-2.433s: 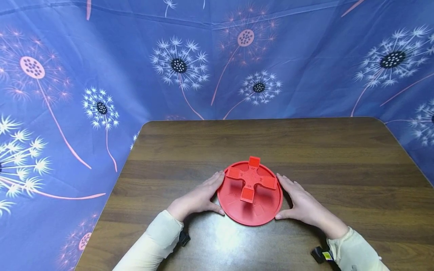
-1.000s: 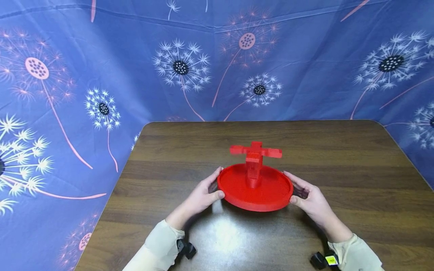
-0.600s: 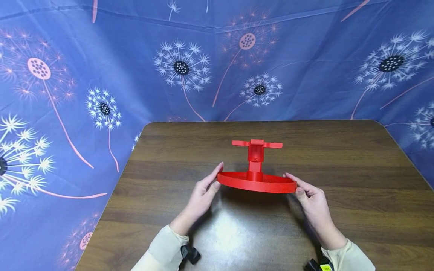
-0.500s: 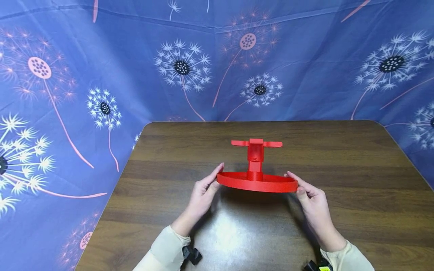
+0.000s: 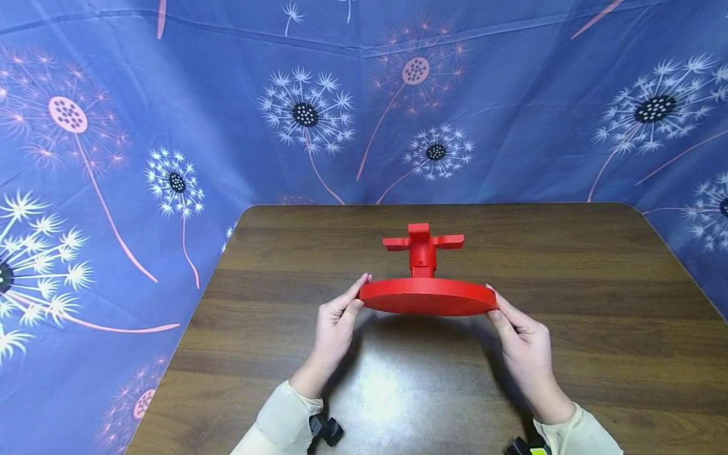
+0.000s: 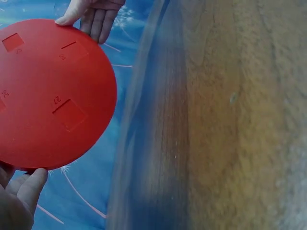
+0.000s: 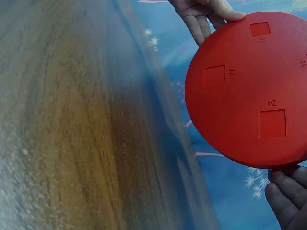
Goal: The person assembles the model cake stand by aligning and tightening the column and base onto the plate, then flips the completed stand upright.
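Observation:
A red round dish [image 5: 426, 296] with a raised rim is held up above the table, its near edge tipped upward. From its middle rises a red post topped by a cross-shaped piece [image 5: 421, 243]. My left hand [image 5: 334, 325] pinches the dish's left edge between thumb and fingers. On the opposite edge my right hand [image 5: 526, 344] pinches it the same way. Both wrist views face the flat underside, where several shallow square recesses carry small numbers, such as the recess [image 7: 272, 123] marked 24. In the head view the dish's inside is hidden.
A brown wood-grain table [image 5: 597, 278] lies beneath, with glare near its front. Behind and to the left hangs a blue dandelion-print cloth [image 5: 352, 101]. Small black devices [image 5: 326, 431] are strapped at both cream sleeves.
From low at the tabletop with its inside showing, the red dish has been raised by both hands and tilted, so its near edge is up and part of its underside shows.

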{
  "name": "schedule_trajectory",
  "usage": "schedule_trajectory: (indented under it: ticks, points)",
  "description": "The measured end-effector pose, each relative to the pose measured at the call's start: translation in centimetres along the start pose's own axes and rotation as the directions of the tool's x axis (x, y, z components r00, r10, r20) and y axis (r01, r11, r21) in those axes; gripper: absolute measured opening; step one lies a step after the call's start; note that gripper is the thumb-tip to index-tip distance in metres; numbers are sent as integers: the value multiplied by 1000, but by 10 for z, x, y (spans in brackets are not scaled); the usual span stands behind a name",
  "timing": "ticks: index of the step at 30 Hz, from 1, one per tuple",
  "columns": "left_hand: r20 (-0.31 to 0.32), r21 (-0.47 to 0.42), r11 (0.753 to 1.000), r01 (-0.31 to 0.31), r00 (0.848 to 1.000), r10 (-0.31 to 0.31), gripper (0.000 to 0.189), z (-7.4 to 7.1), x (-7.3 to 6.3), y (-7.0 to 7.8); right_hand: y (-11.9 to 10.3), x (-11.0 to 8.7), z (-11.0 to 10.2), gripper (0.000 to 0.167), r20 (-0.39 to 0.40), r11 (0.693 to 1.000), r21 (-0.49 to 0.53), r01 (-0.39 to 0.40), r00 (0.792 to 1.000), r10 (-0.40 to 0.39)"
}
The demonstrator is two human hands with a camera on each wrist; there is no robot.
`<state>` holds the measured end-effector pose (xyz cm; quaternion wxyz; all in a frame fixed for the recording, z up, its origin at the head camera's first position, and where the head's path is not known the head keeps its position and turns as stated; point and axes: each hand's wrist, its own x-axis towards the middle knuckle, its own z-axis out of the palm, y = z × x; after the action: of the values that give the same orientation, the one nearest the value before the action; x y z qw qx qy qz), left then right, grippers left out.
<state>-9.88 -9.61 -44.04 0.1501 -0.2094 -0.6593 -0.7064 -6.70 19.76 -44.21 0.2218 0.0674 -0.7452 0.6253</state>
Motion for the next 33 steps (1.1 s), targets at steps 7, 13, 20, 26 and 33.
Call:
schedule_trajectory:
  ticks: [7,13,20,26,33]
  points:
    - [-36,-1,999,36,999,-36,40,1,-2,3,2,-1,2,36,-32,994,95,49,998,-46]
    - [-91,151,988,-42,994,56,39,1,-3,4,0,-1,4,37,-71,988,154,6,997,5]
    - [-146,127,991,-32,988,50,35,2,0,6,-2,0,5,37,-75,989,148,30,997,-19]
    - [-147,42,999,11,989,-5,33,1,1,6,-2,1,4,38,-73,988,151,28,997,-17]
    - [-158,-4,997,78,984,-78,29,0,5,9,-5,4,5,40,-83,988,157,-8,996,22]
